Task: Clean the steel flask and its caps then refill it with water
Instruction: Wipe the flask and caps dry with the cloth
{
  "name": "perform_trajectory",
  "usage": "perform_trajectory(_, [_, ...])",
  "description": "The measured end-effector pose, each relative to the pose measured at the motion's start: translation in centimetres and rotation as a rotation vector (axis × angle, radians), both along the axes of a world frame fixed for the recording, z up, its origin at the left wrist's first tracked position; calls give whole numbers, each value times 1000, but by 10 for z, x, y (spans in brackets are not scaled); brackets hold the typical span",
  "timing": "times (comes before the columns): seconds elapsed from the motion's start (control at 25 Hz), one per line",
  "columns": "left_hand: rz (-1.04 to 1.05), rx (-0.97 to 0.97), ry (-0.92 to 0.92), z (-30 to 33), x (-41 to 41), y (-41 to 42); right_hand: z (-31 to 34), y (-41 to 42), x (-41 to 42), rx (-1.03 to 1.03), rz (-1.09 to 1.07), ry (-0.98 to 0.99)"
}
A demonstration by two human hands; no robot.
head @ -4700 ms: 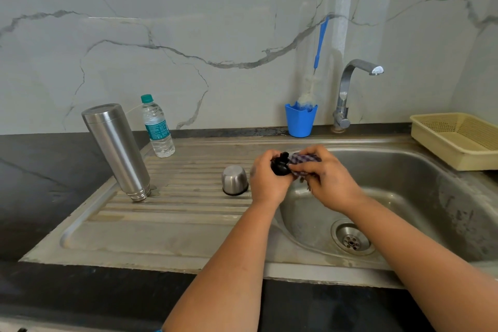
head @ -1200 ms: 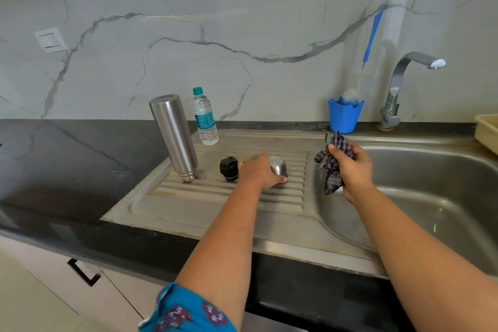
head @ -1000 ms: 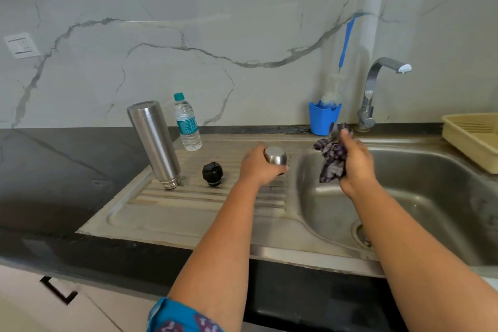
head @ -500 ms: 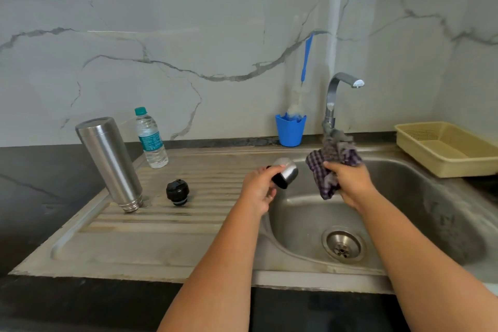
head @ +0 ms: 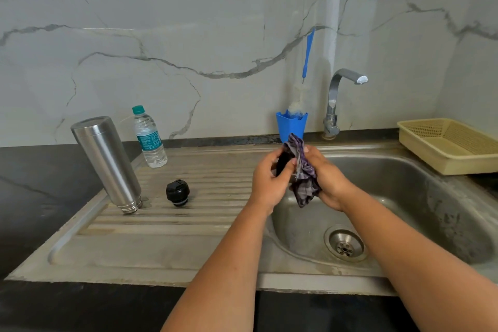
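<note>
Head cam looks down at a steel sink (head: pixel 404 170) w/ a ribbed draining side. Both hands are up over the left edge of the bowl, close together. Left hand (head: pixel 266 183) curls round the small cap (head: pixel 283 163); only a dark bit of it shows between the fingers, so it's mostly hidden. Right hand (head: pixel 327 180) grips a checked cloth (head: pixel 303 175) and presses it against the cap; the cloth's loose end hangs down over the bowl.

Steel flask (head: pixel 107 164) stands upside down on the draining side, far left, leaning a bit in the wide view, well apart from the hands. Black inner cap (head: pixel 177 193) sits just right of the flask, not touching it. Plastic water bottle (head: pixel 149 137) stands behind them near the wall.

At the back: blue cup (head: pixel 291 125) w/ a bottle brush (head: pixel 305 67) in it, tap (head: pixel 339 100) beside it, yellow basket (head: pixel 450 143) on the right counter.

Vs half a sec ago: the cap was out in the open in the left hand, cloth held apart beside it. Now cloth and cap are pushed together. Flask, black cap & bottle sit where they were
</note>
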State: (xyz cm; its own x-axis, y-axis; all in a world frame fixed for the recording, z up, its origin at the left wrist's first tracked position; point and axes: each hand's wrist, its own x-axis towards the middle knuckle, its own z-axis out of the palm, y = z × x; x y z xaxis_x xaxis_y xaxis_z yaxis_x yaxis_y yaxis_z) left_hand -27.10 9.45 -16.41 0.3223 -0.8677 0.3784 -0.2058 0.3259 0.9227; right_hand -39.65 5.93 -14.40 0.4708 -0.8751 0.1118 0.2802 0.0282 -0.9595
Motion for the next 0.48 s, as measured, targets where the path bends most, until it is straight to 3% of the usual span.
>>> perform_trajectory(0.08, [20,35,139,3,2,2,-11,5,2,-84,-32,74])
perform_trajectory(0.2, [-78,126,469,12,4,4,-20,11,2,-643,-255,337])
perform_trajectory(0.28, [-108,111,459,17,1,5,-16,9,1,-924,-358,374])
perform_trajectory(0.32, [-108,91,414,18,0,7,-17,6,2,-965,-386,380])
perform_trajectory(0.36, [-104,61,346,18,-1,8,-16,5,2,-927,-402,381])
perform_trajectory(0.4, [-92,22,267,17,0,7,-13,4,3,-756,-375,349])
perform_trajectory(0.48, [-96,-60,106,15,3,8,1,5,1,-72,-104,57])
